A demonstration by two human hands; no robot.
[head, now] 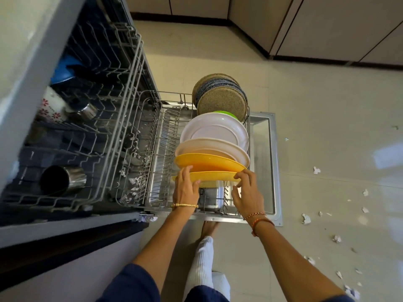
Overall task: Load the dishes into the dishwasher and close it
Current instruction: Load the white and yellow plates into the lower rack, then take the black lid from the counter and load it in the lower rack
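Observation:
The dishwasher's lower rack (165, 136) is pulled out over the open door (263, 162). Plates stand in a row in it: speckled round plates (221, 101) at the far end, a green one (226, 114) mostly hidden, two white plates (216, 131), an orange-yellow plate (209, 163) and, nearest me, a yellow plate (214, 176). My left hand (185, 186) grips the yellow plate's left rim. My right hand (245, 188) holds its right rim with thumb and fingers. The upper rack (109, 118) is also pulled out.
The upper rack holds a steel cup (63, 179), a small steel vessel (87, 112), a flowered mug (51, 107) and a blue item (63, 71). Torn paper scraps (305, 219) litter the tiled floor at right. Cabinet fronts (327, 25) line the far wall. My foot (208, 227) stands below the door.

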